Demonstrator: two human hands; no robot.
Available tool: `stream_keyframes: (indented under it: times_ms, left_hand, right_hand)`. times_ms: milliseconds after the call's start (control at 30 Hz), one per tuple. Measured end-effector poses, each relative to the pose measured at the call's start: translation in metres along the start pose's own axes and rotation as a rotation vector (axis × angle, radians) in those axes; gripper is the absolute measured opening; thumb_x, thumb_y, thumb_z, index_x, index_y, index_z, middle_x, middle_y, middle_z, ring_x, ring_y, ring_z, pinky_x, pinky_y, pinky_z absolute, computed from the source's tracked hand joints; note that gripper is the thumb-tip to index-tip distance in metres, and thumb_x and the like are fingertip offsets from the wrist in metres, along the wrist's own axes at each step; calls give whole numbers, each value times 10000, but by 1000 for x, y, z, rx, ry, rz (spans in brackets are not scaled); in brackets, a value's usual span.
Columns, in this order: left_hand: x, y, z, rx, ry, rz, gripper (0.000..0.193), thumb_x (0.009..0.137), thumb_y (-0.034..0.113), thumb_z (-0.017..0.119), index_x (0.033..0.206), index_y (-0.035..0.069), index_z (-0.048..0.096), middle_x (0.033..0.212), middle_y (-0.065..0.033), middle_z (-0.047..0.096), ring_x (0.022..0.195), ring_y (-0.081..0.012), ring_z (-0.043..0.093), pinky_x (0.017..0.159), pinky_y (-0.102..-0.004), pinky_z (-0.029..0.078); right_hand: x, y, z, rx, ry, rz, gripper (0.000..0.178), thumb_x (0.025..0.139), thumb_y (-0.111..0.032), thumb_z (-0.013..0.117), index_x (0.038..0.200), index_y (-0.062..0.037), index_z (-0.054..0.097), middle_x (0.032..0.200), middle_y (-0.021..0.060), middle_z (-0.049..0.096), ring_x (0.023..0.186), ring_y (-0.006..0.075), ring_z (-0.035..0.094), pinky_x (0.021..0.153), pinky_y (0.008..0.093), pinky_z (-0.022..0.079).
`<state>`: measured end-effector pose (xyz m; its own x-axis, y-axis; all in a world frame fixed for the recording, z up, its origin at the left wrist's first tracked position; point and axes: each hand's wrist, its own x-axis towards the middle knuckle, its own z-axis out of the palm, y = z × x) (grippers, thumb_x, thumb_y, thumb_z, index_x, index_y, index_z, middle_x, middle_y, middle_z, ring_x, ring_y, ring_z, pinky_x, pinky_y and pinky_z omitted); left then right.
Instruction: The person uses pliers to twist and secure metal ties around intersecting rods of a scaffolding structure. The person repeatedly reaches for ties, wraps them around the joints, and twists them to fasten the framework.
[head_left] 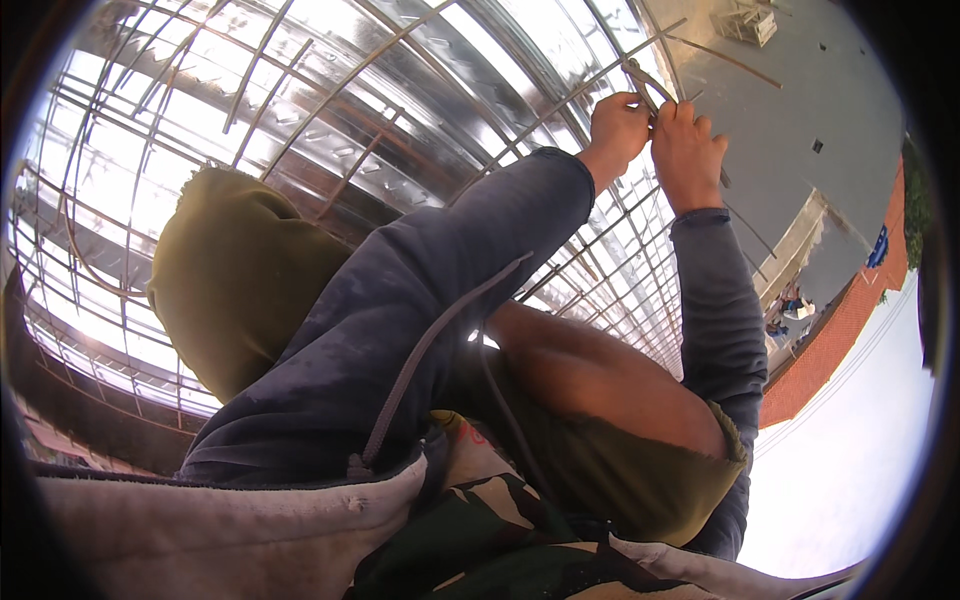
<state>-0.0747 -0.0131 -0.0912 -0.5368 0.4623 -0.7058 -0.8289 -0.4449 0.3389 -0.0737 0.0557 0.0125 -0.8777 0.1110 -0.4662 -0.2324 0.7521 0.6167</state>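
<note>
Metal pincers (650, 84) stand at a crossing of the rebar mesh (575, 95), jaws against the bars. My right hand (690, 155) is closed around the pincers' handles, with its fingers curled. Right beside it, my left hand (618, 135) is closed too, its fingertips pinched close to the nearer handle. Whether they grip that handle or a thin wire cannot be made out. Both forearms reach up in dark blue sleeves.
Shiny corrugated metal decking (400, 120) lies under the mesh. My bent knees, in olive trousers (240, 270), stand over it. At right are a grey concrete surface (810, 90), loose bar ends (735, 62), a low ledge (795, 245) and a reddish roof (835, 345).
</note>
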Motion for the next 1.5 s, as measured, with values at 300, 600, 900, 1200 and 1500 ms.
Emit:
stream_keyframes:
  times_ms: [300,600,900,1200,1500]
  left_hand:
    - [-5,-13,2,-3,44,186,330,1053,198,701,1283,-29,637,1000,-128,733,822,-191,733,714,-335,589]
    - [-2,3,-23,969,155,1110,460,832,162,813,1261,58,681,1256,-147,670,1062,-300,703,941,-446,542]
    - [34,64,37,1757,-479,947,333,819,122,749,1149,107,709,928,-65,784,1038,-226,749,1018,-437,515]
    - [29,23,7,1547,-467,1464,200,866,150,762,1063,176,743,910,14,739,1100,-185,710,1056,-400,474]
    - [44,45,48,1712,-544,1021,287,880,167,731,1161,115,709,1032,-80,783,1035,-279,765,884,-468,542]
  right_hand:
    - [20,59,34,1565,-565,149,310,1012,-268,701,1098,-17,540,811,74,634,671,153,628,645,354,514]
    - [20,76,19,1038,-461,-100,438,859,-48,775,1195,17,502,760,106,661,584,199,705,563,359,544]
    - [-7,75,16,282,30,-77,263,929,-190,735,1087,-21,609,874,150,716,961,307,762,731,455,619]
    - [-20,96,51,1553,-803,174,482,952,-334,821,1255,-63,561,824,114,702,659,306,711,606,427,578]
    - [-13,81,53,335,87,77,345,952,-288,788,1190,-73,661,832,141,746,797,344,761,718,474,619]
